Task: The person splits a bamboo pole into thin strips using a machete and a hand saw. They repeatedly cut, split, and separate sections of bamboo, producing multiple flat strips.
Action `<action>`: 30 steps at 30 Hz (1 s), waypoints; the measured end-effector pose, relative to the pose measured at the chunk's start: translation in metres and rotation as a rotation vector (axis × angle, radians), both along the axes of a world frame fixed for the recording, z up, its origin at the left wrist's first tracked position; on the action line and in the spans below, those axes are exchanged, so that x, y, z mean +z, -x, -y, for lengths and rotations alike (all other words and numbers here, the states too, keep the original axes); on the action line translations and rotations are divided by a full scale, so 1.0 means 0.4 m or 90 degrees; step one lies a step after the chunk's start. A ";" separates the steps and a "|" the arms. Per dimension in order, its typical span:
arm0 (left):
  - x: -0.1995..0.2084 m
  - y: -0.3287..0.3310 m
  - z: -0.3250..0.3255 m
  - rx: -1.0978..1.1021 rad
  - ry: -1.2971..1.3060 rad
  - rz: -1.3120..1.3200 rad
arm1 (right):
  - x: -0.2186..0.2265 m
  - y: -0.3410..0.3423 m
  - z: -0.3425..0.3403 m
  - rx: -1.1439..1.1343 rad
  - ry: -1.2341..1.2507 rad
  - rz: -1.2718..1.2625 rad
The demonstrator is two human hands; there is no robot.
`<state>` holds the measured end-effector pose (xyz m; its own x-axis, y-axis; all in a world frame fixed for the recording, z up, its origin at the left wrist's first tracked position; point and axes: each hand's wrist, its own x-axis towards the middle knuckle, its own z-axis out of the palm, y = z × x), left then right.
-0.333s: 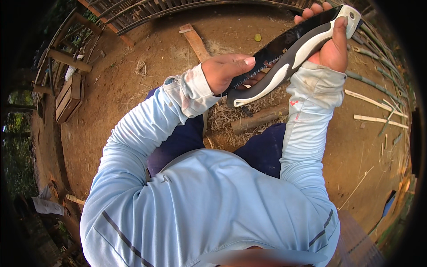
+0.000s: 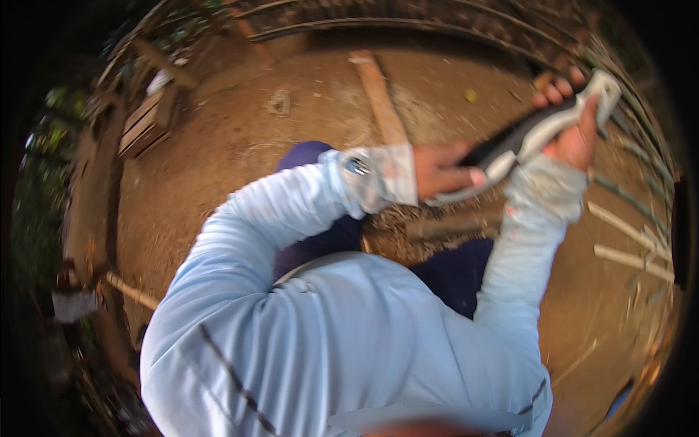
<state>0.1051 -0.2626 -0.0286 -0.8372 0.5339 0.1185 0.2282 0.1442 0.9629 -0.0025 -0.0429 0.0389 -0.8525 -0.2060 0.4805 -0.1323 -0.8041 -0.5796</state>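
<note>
A folding saw (image 2: 540, 134) with a dark and white handle slants across the upper right in front of me. Its blade appears folded into the handle; no teeth show now. At the lower end, my left hand (image 2: 443, 169) is closed round the saw, thumb along the near side. My right hand (image 2: 577, 140) grips the upper pivot end, thumb over the white part and fingertips showing on the far side. Motion smears both hands somewhat.
A log (image 2: 455, 227) lies among shavings by my knees. Beyond it a plank (image 2: 380, 98) rests on the dirt floor. A wooden box (image 2: 148, 124) stands far left. Pale split strips (image 2: 630, 229) and bamboo poles lie at right. A slatted bamboo structure (image 2: 408, 23) spans the back.
The saw blade has swung into the handle, and its teeth are out of sight. My left hand has shifted onto the handle's lower end. The view has turned, so things sit further right.
</note>
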 end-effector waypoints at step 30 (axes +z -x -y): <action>-0.471 -1.177 0.781 1.077 0.618 0.390 | -0.414 0.079 -0.305 -0.006 -0.593 0.378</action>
